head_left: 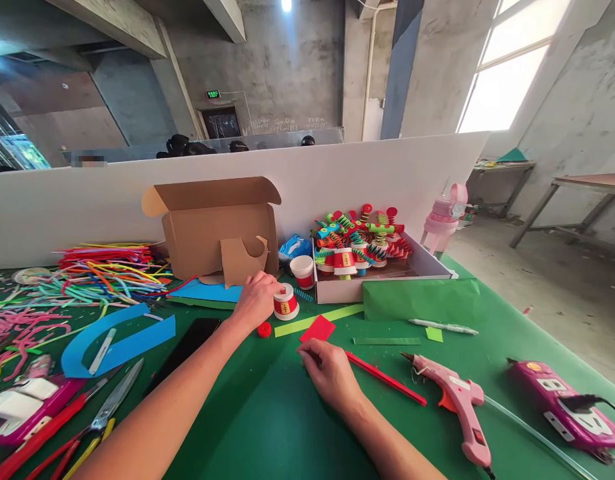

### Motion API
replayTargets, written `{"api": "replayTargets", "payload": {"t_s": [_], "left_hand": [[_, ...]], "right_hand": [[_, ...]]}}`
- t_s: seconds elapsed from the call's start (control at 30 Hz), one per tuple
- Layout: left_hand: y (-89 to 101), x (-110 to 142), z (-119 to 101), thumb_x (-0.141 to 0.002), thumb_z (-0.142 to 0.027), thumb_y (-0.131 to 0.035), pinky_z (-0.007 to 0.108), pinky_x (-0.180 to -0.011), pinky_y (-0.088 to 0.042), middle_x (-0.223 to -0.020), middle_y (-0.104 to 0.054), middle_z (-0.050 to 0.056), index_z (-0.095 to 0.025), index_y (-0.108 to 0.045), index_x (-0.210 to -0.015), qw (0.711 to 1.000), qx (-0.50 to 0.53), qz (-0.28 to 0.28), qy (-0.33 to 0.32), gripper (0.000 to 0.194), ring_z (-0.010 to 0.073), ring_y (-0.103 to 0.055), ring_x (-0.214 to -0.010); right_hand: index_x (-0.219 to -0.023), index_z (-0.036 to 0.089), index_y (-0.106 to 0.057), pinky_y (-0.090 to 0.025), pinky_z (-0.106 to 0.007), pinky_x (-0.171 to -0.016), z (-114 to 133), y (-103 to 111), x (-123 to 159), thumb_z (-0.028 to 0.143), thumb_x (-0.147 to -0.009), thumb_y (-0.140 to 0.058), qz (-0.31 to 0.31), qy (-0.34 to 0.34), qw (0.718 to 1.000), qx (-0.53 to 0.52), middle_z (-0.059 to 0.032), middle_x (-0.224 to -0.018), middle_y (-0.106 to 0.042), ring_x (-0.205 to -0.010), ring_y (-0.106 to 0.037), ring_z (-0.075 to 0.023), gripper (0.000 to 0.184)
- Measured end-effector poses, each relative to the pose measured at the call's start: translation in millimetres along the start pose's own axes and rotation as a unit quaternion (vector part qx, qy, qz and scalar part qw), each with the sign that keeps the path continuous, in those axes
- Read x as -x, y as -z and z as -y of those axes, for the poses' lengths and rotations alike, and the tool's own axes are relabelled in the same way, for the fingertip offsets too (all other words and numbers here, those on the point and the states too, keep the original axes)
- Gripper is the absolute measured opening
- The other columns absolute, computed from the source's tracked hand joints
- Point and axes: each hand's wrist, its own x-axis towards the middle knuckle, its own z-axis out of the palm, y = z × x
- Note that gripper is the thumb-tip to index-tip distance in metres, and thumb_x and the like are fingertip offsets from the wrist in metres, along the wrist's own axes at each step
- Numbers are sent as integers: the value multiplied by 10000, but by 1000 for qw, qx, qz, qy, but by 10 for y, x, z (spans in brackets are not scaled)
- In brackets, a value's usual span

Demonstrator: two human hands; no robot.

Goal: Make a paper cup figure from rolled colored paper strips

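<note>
My left hand (260, 299) reaches forward to a small upside-down paper cup (286, 307), white with a red band. Its fingers are closed at the cup's top edge, where a speck of red shows; what they pinch is hidden. A round red cap-like piece (264, 329) lies just below that hand. My right hand (331, 370) rests on the table with curled, closed fingers, close against a red paper square (318, 328). Whether it grips anything is hidden. A red strip (387, 379) lies to its right, and a light green strip (307, 321) runs behind the square.
A pink glue gun (454, 393) and a purple power strip (567, 403) lie at right. Behind stand a white box (337, 291) of colourful cup figures, another cup (302, 272) and a cardboard box (217, 233). Scissors (114, 400), blue paper (137, 347) and pipe cleaners (107, 267) lie left.
</note>
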Motion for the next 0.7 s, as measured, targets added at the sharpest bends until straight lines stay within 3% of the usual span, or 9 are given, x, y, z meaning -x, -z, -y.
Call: {"api": "replayTargets", "payload": {"t_s": [0.53,0.63,0.7], "left_hand": [[196,-80,62,-809,-19,-382,398,-797,-434,-999,-723,73,-229,-728,-978,999,-10,-50,6,439,262,-566,-998],[212,-111,110,-832,-75,-425,392,-838,-463,-1009,-725,64,-227,-704,-1045,997,24,-67,21,382,254,-575,-1006],[192,-141,137,-833,-146,-498,385,-842,-488,-1001,-728,54,-227,-683,-1086,996,55,-49,45,323,251,-587,-993]], "right_hand": [[-775,198,-656,-380,-216,-549,-5,4,-1,163,-862,-504,6,-3,1000,2,5,-637,-629,-559,-528,-131,178],[-769,200,-656,-381,-216,-551,0,7,-1,162,-861,-510,9,-3,1000,5,3,-642,-637,-561,-536,-131,177],[-764,200,-655,-385,-217,-552,0,9,-2,169,-868,-506,10,-6,1000,4,1,-639,-638,-563,-543,-133,184]]}}
